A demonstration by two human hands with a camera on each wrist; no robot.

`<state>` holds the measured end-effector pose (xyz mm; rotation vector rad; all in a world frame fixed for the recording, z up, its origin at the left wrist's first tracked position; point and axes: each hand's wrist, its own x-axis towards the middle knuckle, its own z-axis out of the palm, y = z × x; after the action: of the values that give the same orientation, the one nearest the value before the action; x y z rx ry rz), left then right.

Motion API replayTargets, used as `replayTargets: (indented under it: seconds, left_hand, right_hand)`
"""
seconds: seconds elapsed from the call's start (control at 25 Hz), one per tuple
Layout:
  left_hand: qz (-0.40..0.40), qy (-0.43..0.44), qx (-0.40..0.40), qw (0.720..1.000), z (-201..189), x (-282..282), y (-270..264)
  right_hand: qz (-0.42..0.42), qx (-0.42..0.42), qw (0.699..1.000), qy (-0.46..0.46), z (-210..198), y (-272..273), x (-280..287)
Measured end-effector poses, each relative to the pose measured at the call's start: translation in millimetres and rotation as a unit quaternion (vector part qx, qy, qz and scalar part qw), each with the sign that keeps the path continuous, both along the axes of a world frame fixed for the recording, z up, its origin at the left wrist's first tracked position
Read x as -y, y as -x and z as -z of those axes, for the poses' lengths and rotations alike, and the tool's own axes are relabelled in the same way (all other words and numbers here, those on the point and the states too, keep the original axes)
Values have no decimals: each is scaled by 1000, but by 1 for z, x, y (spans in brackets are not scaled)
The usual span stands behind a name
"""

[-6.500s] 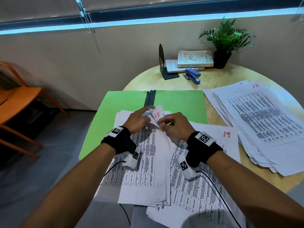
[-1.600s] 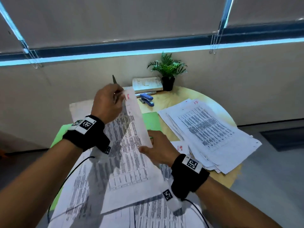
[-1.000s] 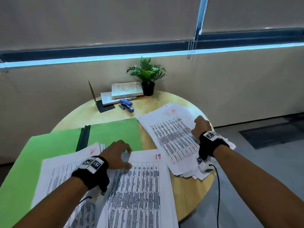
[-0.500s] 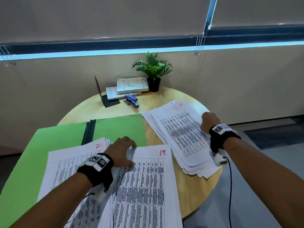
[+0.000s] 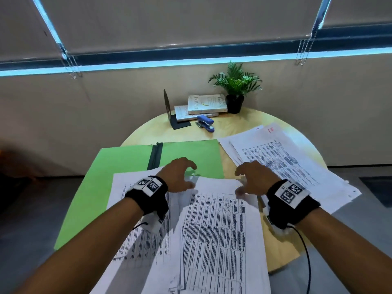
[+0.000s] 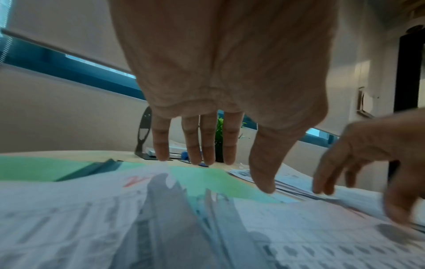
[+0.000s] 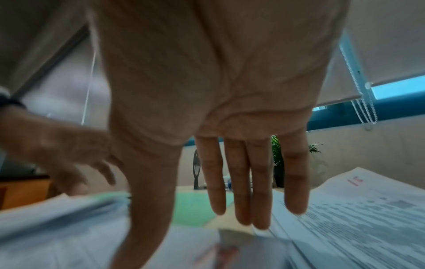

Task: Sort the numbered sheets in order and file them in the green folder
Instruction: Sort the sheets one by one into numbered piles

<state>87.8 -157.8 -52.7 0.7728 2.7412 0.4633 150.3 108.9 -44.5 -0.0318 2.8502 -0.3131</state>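
The green folder [image 5: 118, 166] lies open on the round table, its dark spine [image 5: 155, 152] near the middle. Two stacks of printed sheets overlap its near edge: a left stack [image 5: 135, 247] and a top sheet [image 5: 214, 236] in front of me. My left hand [image 5: 180, 177] hovers over the far edge of these sheets, fingers spread and straight in the left wrist view [image 6: 200, 145], holding nothing. My right hand [image 5: 252, 179] hovers at the top sheet's far right corner, fingers straight [image 7: 250, 182], empty. A larger pile of numbered sheets [image 5: 286, 164] lies to the right.
At the back of the table [image 5: 239, 126] stand a potted plant [image 5: 235, 90], stacked books [image 5: 203, 105], a black bookend [image 5: 169, 111] and a blue stapler [image 5: 205, 123]. The right pile overhangs the table's edge. Floor lies beyond on both sides.
My right hand left the right pile and came back to the near sheet's far right corner. My left hand lifted slightly off the sheets. The view swung back toward the folder.
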Motion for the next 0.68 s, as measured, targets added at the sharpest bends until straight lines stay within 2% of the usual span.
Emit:
replayTargets:
  seconds: [0.08, 0.24, 0.44, 0.6, 0.68]
  left_hand:
    - [-19, 26, 18, 999, -2, 17, -3]
    - [-2, 112, 65, 992, 12, 36, -14]
    - [7, 138, 79, 987, 17, 36, -18]
    - [14, 143, 82, 986, 13, 39, -15]
    - [9, 92, 60, 994, 11, 39, -16]
  right_hand:
    - [-27, 63, 994, -86, 5, -4, 7]
    - [-29, 42, 995, -89, 8, -10, 8]
    - [20, -29, 998, 45, 23, -14, -2]
    - [69, -123, 975, 173, 23, -15, -11]
    - [82, -162, 958, 223, 13, -18, -12]
